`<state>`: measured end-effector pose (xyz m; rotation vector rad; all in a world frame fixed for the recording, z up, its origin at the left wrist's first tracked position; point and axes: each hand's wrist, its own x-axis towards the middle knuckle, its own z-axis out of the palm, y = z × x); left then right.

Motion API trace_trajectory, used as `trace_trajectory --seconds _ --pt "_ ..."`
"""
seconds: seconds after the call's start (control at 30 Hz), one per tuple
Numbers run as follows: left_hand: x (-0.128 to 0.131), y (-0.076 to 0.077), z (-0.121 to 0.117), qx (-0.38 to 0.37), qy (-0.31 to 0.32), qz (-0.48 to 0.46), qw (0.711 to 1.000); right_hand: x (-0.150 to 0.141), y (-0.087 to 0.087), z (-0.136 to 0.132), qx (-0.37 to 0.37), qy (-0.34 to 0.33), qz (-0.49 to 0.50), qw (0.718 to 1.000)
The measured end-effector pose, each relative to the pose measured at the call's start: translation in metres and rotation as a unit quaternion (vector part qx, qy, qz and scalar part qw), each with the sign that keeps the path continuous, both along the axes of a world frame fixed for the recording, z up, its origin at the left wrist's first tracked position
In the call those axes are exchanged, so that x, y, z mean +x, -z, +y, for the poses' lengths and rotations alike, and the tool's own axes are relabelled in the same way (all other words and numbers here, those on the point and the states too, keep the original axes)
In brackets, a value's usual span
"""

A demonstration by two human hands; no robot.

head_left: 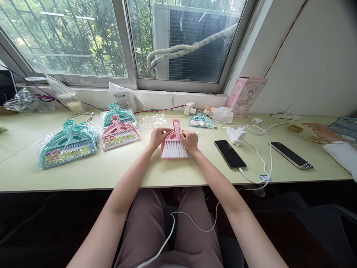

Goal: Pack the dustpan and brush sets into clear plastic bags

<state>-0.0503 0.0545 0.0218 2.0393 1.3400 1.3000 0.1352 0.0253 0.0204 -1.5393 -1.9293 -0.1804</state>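
A pink hand brush with white bristles (175, 149) lies over a pink dustpan (176, 124) on the table in front of me. My left hand (159, 138) is closed on the left side of the set, near the handle. On the other side, my right hand (189, 140) grips the brush and dustpan with its fingers curled in. Most fingertips are hidden behind the hands. To the left lie a wrapped pink dustpan set (119, 134) and wrapped teal sets (68, 143), stacked in clear plastic. Another teal set (118, 114) is behind the pink one.
Beyond my right hand are a small teal set (200, 120), a black phone (230, 154) on a charging cable, a white power adapter (236, 135) and a second phone (291, 155). A pink box (247, 96) stands by the wall. Another person's hand (318, 130) rests at far right.
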Motion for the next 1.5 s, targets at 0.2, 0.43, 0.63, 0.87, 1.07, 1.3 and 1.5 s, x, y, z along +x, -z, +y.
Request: trace_trajectory --seconds 0.2,0.43,0.63,0.87,1.07,1.3,1.5 --pt "0.000 -0.002 -0.001 0.034 0.017 -0.005 0.999 0.001 0.000 0.000 0.024 -0.004 0.016 1.000" --pt "0.001 -0.007 -0.007 0.044 0.046 -0.012 0.998 0.003 0.001 0.005 0.038 -0.021 0.012 0.999" --pt "0.002 -0.011 -0.007 0.037 0.057 0.006 0.998 0.004 0.001 0.004 0.050 -0.015 0.005 0.999" --pt "0.003 0.001 -0.005 -0.026 0.057 0.108 0.992 -0.004 0.001 -0.004 -0.052 0.023 -0.076 0.995" --pt "-0.005 0.010 -0.002 -0.016 0.043 0.131 0.990 -0.026 0.000 -0.017 -0.110 0.042 -0.111 0.987" --pt "-0.007 0.008 -0.002 -0.006 0.053 0.128 0.990 -0.025 -0.002 -0.015 -0.126 0.072 -0.064 0.987" --pt "-0.010 0.013 0.006 -0.015 0.064 0.074 0.995 -0.017 -0.002 -0.011 -0.081 0.066 0.011 0.994"
